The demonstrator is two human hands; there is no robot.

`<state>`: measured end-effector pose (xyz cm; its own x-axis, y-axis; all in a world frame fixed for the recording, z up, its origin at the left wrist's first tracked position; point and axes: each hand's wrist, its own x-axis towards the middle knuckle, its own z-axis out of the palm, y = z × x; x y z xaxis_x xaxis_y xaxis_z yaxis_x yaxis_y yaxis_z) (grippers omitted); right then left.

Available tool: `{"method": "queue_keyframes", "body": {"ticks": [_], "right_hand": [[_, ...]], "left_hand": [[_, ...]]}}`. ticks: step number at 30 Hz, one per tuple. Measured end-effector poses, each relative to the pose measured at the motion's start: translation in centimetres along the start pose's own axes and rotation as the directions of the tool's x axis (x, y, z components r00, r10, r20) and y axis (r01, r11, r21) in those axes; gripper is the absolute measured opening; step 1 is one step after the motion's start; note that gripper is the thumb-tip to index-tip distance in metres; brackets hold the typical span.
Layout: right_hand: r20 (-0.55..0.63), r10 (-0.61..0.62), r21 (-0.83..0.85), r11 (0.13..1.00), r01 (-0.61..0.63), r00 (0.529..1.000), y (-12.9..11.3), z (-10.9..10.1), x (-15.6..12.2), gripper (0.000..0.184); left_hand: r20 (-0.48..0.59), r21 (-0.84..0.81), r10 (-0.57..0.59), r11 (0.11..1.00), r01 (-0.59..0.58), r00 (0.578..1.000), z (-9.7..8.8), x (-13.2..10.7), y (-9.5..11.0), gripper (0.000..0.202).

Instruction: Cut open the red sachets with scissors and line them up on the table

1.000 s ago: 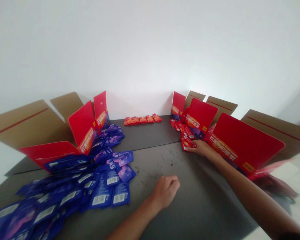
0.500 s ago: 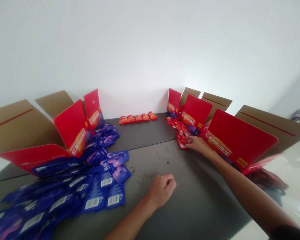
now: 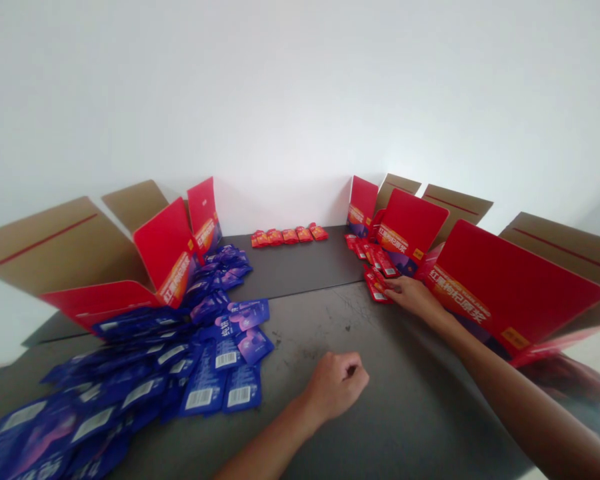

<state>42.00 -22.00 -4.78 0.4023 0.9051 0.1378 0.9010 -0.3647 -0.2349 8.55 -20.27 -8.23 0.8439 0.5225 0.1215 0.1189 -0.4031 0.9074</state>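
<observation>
My right hand [image 3: 414, 295] reaches far out to a loose pile of red sachets [image 3: 375, 267] spilling from the right red carton [image 3: 500, 287]; its fingers lie on the nearest red sachet [image 3: 379, 291], pinching at it. My left hand [image 3: 336, 385] rests on the dark table [image 3: 330, 320] in a loose fist with nothing visible in it, just right of a big heap of blue sachets [image 3: 145, 373].
An open red-and-brown carton [image 3: 95, 253] lies on its side at the left, blue sachets pouring from it. A short row of red sachets [image 3: 290, 235] lines the far edge by the white wall. More red cartons [image 3: 405, 227] stand at the right.
My right hand has stayed on the red sachets with only slight shifts of the fingers. The left fist has barely moved; the camera view swayed a little.
</observation>
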Motion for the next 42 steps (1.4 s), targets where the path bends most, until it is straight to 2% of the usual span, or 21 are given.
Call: {"method": "queue_keyframes", "body": {"ticks": [3,6,10,13,15,16,18,19,20,22,24,27,31,33,35,36,38,40,42], "right_hand": [[-0.057,-0.003,-0.09,0.996,-0.002,0.998,-0.5,-0.6,-0.6,0.037],[-0.192,-0.037,-0.131,0.991,0.011,0.981,-0.7,-1.5,-0.8,0.04],[-0.426,-0.117,-0.133,0.989,0.066,0.897,-1.7,-3.9,-0.4,0.041],[-0.519,-0.132,-0.072,0.991,0.11,0.845,-3.9,-7.0,-0.7,0.038],[-0.481,-0.127,0.047,0.984,0.17,0.868,-5.9,-9.2,-1.5,0.035],[-0.422,-0.132,0.131,0.97,0.204,0.897,-7.0,-10.1,-2.0,0.034],[-0.233,-0.216,0.28,0.919,0.278,0.948,-8.8,-11.5,-3.1,0.032],[-0.115,-0.283,0.351,0.885,0.305,0.952,-9.7,-11.9,-3.6,0.031],[0.0,-0.357,0.414,0.851,0.325,0.934,-10.4,-12.0,-4.1,0.031],[0.171,-0.465,0.515,0.794,0.324,0.868,-11.5,-11.6,-4.9,0.032],[0.248,-0.491,0.58,0.766,0.278,0.835,-12.2,-10.6,-5.4,0.032],[0.289,-0.415,0.643,0.752,0.146,0.862,-12.5,-8.7,-6.0,0.032],[0.288,-0.323,0.728,0.686,0.013,0.901,-11.9,-6.5,-6.1,0.036],[0.24,-0.24,0.789,0.613,-0.045,0.941,-11.7,-5.3,-6.2,0.051],[0.206,-0.144,0.861,0.497,-0.11,0.968,-11.8,-3.9,-6.5,0.068],[0.213,-0.133,0.892,0.431,-0.137,0.968,-12.0,-3.0,-6.8,0.073],[0.269,-0.212,0.925,0.327,-0.191,0.939,-12.5,-1.3,-7.6,0.072],[0.315,-0.326,0.93,0.293,-0.222,0.891,-13.4,0.3,-8.2,0.059],[0.305,-0.346,0.935,0.287,-0.209,0.887,-14.4,1.7,-8.4,0.05]], "left_hand": [[0.002,-0.001,0.003,1.0,-0.003,1.0,0.1,0.0,-0.1,0.021],[-0.004,-0.007,0.004,1.0,-0.004,1.0,0.1,0.0,-0.2,0.02],[-0.009,-0.029,0.008,1.0,-0.008,1.0,0.1,0.1,-0.2,0.02],[-0.038,-0.128,-0.009,0.992,0.004,0.999,0.0,0.2,-0.2,0.022],[-0.068,-0.204,-0.03,0.979,0.015,0.997,-0.2,0.3,-0.2,0.024],[-0.089,-0.248,-0.041,0.969,0.018,0.995,-0.2,0.3,-0.3,0.025],[-0.13,-0.362,-0.067,0.932,0.015,0.989,-0.3,0.4,-0.5,0.029],[-0.151,-0.433,-0.084,0.901,0.01,0.985,-0.3,0.4,-0.5,0.034],[-0.173,-0.504,-0.104,0.864,0.003,0.98,-0.3,0.4,-0.6,0.042],[-0.203,-0.613,-0.142,0.79,-0.012,0.969,-0.2,0.4,-0.7,0.06],[-0.231,-0.673,-0.181,0.74,-0.023,0.956,-0.1,0.4,-0.7,0.072],[-0.28,-0.708,-0.224,0.705,-0.043,0.933,0.0,0.5,-0.4,0.079],[-0.348,-0.673,-0.249,0.737,-0.056,0.904,-0.1,0.6,0.2,0.069],[-0.372,-0.648,-0.272,0.761,-0.038,0.887,-0.1,0.6,0.4,0.064],[-0.4,-0.644,-0.297,0.764,-0.036,0.867,-0.1,0.7,0.5,0.064],[-0.42,-0.647,-0.303,0.761,-0.048,0.855,-0.1,0.7,0.4,0.063],[-0.466,-0.648,-0.308,0.757,-0.082,0.83,0.0,0.8,0.1,0.06],[-0.5,-0.644,-0.309,0.758,-0.108,0.809,0.0,1.0,-0.2,0.057],[-0.515,-0.64,-0.305,0.759,-0.123,0.801,0.0,1.1,-0.6,0.055]]}}
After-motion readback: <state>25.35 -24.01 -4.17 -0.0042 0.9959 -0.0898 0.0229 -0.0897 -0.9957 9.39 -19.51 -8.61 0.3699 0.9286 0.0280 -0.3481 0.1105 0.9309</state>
